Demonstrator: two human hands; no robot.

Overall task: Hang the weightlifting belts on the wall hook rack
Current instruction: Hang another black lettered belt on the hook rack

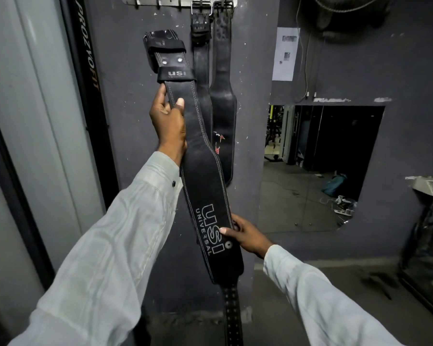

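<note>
Pale sleeves (98,245) fill the near view. Between them a black belt (205,196) is held upright before the wall, buckle end up, below the rack (160,0) and not yet hooked. Two hung belts (223,101) already occupy the rack's right end. The left hand (169,121) wraps the narrow upper strap. The right hand (245,237) pinches the wide section's right edge. Free hooks (158,6) remain at left, so hanging this belt is judged outstanding.

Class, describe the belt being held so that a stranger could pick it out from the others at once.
Find the metal hook rack on the dark wall, where two belts hang. Below-left, the left hand and right hand grip a third belt. Only it reads USI UNIVERSAL.
</note>
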